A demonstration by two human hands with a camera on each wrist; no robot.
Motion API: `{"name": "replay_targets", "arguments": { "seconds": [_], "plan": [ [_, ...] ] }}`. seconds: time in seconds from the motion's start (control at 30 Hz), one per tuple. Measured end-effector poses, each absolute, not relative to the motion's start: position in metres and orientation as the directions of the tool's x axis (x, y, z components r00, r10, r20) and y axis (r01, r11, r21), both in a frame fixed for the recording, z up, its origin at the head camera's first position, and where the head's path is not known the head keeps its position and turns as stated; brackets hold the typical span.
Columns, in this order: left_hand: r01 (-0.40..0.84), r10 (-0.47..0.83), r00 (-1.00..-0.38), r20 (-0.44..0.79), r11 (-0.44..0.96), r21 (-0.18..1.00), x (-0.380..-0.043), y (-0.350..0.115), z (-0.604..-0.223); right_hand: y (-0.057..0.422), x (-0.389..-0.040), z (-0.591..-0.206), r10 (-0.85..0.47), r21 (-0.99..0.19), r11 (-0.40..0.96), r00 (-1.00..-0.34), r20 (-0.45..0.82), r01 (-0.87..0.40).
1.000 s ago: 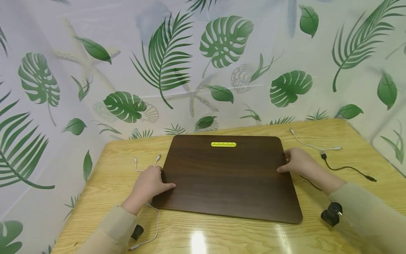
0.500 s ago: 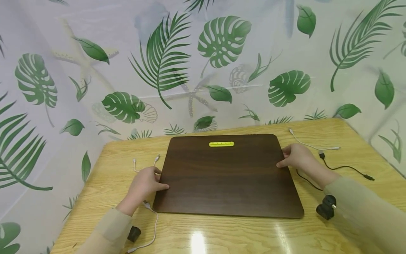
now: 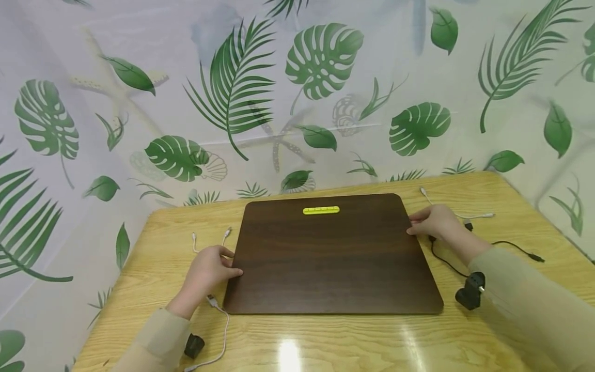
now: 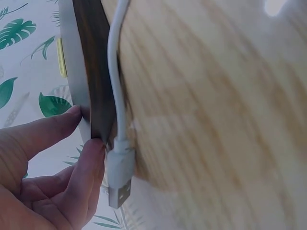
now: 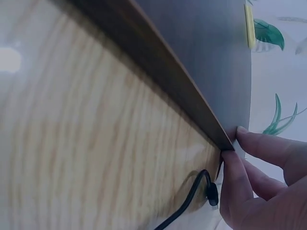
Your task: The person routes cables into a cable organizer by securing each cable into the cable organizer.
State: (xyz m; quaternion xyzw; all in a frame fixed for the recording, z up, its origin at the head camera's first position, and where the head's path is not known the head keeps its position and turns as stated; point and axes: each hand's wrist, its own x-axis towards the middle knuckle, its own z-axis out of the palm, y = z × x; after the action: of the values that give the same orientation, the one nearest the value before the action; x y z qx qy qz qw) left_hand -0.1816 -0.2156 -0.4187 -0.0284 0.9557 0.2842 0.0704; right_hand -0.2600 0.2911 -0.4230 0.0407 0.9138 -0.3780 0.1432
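Observation:
A dark brown rectangular board (image 3: pixel 325 258) lies over the wooden table, its long front edge level across the head view. Near its back edge sits a yellow notched strip (image 3: pixel 321 210). My left hand (image 3: pixel 206 268) pinches the board's left side, thumb on top and fingers at the edge; the left wrist view shows this pinch, with a white USB cable (image 4: pixel 114 81) hanging close by. My right hand (image 3: pixel 437 227) pinches the right side the same way, thumb over the top face. In the right wrist view a black cable (image 5: pixel 194 191) lies just below those fingers.
Left of the board, a white cable (image 3: pixel 225 336) curves toward the front and white plug ends (image 3: pixel 226 235) lie farther back. On the right are another white cable (image 3: pixel 479 215) and a black cable (image 3: pixel 516 245). A leaf-printed curtain (image 3: pixel 279 103) stands behind the table (image 3: pixel 353 346).
The board has turned slightly, its right side shifting back, so the front edge now runs level. The right hand moved back with it. The left hand's thumb slid outward toward the left edge.

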Motion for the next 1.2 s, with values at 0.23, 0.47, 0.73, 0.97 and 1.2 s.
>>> {"name": "replay_targets", "arguments": {
  "seconds": [0.23, 0.47, 0.73, 0.97, 1.2],
  "plan": [
    [-0.115, -0.029, -0.987, -0.159, 0.814, 0.57, -0.183, -0.217, -0.421, 0.291, -0.266, -0.426, -0.004, -0.713, 0.664, -0.952, -0.305, 0.225],
    [-0.112, -0.026, -0.988, -0.152, 0.799, 0.591, -0.183, -0.217, -0.423, 0.293, -0.274, -0.427, -0.003, -0.745, 0.616, -0.944, -0.329, 0.257],
    [-0.125, -0.038, -0.987, -0.155, 0.789, 0.601, -0.181, -0.219, -0.424, 0.293, -0.282, -0.427, 0.015, -0.761, 0.581, -0.939, -0.344, 0.288],
    [-0.115, -0.032, -0.989, -0.147, 0.788, 0.605, -0.18, -0.22, -0.423, 0.29, -0.283, -0.423, 0.009, -0.748, 0.608, -0.944, -0.329, 0.267],
    [-0.136, -0.05, -0.987, -0.156, 0.776, 0.616, -0.174, -0.218, -0.422, 0.288, -0.283, -0.423, 0.001, -0.736, 0.632, -0.95, -0.311, 0.241]
  ]
}}
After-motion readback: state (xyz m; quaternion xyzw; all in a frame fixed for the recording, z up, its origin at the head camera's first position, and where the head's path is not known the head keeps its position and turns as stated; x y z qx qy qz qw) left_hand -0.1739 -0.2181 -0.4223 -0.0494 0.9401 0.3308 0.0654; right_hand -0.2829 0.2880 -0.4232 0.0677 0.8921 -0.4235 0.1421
